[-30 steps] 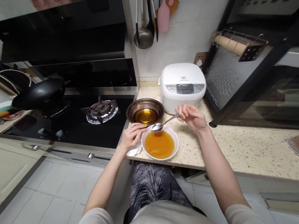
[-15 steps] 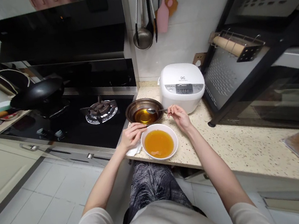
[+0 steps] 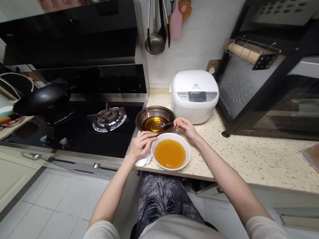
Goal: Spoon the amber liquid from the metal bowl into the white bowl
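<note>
Pinching a silver metal spoon [image 3: 162,125] inside the round, dark metal bowl [image 3: 143,116] at mid-frame, the right hand [image 3: 187,129] seemingly scoops; what the left hand [image 3: 141,145] holds is unclear. A level lift seems needed.

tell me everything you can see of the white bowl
The white bowl is round, perhaps ceramic, with a plain rim. It stands upright on the speckled counter, close to the front edge, just in front of the metal bowl. Orange liquid covers its bottom and reaches partway up the wall. The left hand is beside its far left rim; whether they touch is hard to tell.
</note>
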Motion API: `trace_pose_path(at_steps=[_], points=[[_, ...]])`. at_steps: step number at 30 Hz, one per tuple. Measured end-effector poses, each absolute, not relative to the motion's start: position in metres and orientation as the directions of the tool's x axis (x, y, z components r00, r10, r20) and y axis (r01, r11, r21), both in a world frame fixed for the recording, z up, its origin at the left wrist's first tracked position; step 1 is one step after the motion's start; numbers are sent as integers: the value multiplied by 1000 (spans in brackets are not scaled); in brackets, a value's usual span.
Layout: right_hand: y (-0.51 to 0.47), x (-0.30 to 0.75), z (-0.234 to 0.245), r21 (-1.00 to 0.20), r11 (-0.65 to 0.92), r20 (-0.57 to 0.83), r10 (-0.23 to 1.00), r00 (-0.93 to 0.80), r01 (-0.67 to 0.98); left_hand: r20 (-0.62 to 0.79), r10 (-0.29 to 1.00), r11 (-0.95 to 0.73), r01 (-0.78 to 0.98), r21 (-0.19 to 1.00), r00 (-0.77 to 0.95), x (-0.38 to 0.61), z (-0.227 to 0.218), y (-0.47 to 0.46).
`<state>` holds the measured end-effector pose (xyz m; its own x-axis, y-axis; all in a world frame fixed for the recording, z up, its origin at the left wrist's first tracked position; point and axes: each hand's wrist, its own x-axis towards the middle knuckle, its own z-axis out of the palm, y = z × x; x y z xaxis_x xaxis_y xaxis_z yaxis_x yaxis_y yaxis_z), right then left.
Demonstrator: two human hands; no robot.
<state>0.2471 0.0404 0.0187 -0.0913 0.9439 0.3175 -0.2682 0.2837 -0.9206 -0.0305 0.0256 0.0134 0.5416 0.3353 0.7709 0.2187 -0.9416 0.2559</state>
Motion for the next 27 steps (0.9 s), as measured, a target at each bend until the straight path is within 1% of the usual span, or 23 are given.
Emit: trace_pose_path(at_steps=[3, 6, 9, 15, 23, 27], points=[[40, 245, 17, -922, 284, 320, 942, -104, -261, 777, 327, -944, 216, 248, 538, -30, 14, 26], [38, 243, 19, -927, 246, 287, 951, -113, -284, 779, 327, -944, 214, 250, 535, -30, 14, 25], [35, 241, 22, -922, 206, 261, 956, -136, -327, 780, 327, -945, 205, 255, 534, -30, 15, 25], [30, 238, 23, -885, 180, 275, 946, -171, -429, 781, 332, -943, 197, 268, 529, -29, 15, 25], [25, 241, 32, -850, 224, 318, 939, -127, -476, 775, 342, -939, 205, 275, 531, -30, 14, 25], [23, 247, 40, -847, 257, 330, 940, -81, -465, 784, 330, -944, 200, 263, 525, -30, 14, 26]])
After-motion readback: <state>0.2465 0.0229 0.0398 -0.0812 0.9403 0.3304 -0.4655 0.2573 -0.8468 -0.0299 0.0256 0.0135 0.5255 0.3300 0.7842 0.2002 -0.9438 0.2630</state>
